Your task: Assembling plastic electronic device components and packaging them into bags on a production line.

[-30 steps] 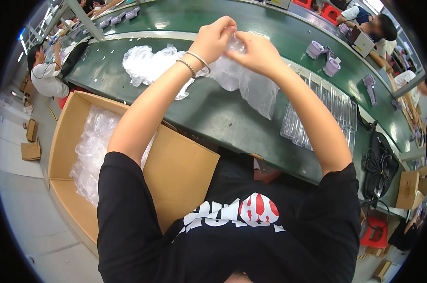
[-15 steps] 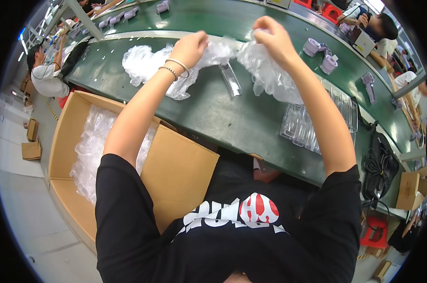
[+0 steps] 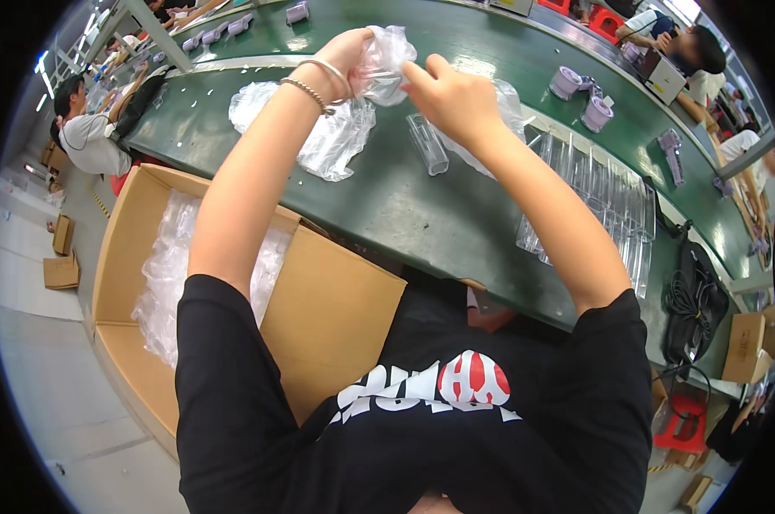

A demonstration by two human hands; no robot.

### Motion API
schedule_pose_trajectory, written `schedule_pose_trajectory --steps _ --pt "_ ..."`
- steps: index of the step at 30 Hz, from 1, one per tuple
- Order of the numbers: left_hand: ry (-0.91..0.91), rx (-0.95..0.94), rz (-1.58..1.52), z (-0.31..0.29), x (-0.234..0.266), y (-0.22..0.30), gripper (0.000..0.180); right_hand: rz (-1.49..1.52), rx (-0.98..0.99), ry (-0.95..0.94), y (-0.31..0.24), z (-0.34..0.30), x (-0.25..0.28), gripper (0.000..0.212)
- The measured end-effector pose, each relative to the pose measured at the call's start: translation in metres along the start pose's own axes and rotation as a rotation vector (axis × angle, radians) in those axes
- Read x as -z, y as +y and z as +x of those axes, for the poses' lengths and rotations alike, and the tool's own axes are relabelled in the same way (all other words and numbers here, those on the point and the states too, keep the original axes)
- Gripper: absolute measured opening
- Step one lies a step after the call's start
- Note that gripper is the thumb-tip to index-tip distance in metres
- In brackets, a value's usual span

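Observation:
My left hand (image 3: 346, 64) is closed around a crumpled clear plastic bag (image 3: 387, 53), which seems to have a clear plastic piece inside. The fingers of my right hand (image 3: 457, 98) are curled and pinch at the bag's right edge. Behind and below that hand, more clear plastic film (image 3: 505, 111) is partly hidden. Between my forearms, a clear plastic tray-like piece (image 3: 428, 144) lies on the green table. Loose clear bags (image 3: 340, 141) are heaped under my left wrist.
Rows of clear plastic pieces (image 3: 606, 193) lie beyond my right forearm. An open cardboard box (image 3: 327, 308) with bagged pieces (image 3: 169, 274) stands at left. Purple-grey device parts (image 3: 597, 113) sit on the green conveyor (image 3: 456, 38). A black bag (image 3: 696, 295) is at right; co-workers sit around.
The hands have come together at one bag, my right hand moving left. The film that hung from my right hand is now lower, behind it.

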State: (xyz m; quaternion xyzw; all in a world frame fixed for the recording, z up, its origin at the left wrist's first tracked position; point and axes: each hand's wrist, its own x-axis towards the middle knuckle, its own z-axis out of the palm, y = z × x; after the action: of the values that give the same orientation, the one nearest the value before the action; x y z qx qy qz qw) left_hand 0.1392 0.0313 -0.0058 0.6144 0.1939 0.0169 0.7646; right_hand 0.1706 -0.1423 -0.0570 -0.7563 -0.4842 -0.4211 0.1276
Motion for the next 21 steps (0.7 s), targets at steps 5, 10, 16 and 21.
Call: schedule_pose_trajectory --steps 5,10,16,21 --pt "-0.028 0.188 -0.029 -0.006 0.016 0.0 0.032 0.205 -0.019 0.059 -0.021 0.005 0.011 0.054" --pt "-0.081 0.021 -0.149 -0.01 0.022 -0.008 0.025 0.033 0.014 -0.056 -0.015 0.009 -0.011 0.026" --pt "-0.007 -0.418 1.808 -0.038 0.085 -0.058 0.033 0.324 -0.169 0.242 0.008 0.03 0.006 0.007" --pt "0.281 -0.663 1.325 -0.041 0.088 -0.064 0.02 0.692 -0.241 0.121 -0.017 0.03 0.0 0.021"
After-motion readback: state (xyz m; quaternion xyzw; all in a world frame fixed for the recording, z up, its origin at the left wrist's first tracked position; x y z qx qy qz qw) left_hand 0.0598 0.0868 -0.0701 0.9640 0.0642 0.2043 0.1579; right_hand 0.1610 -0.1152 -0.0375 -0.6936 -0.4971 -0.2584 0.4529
